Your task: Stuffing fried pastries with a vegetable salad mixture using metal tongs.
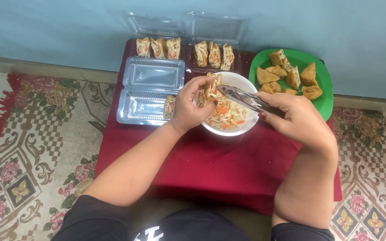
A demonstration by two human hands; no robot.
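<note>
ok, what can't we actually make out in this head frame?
- Tofu piece in the left hand: mostly covered by the fingers, so how full it is can't be told.
- Tongs in the right hand: handle end hidden in the palm.
- Bowl: near side of the filling blocked by both hands.
- Piece in the open tray: partly behind the left hand.
- Table legs: under the red cloth.

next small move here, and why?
Probably push the tongs deeper into the tofu pocket. The left hand holds it open over the white bowl of shredded filling, and the right hand has the tong tips at its opening.
</note>
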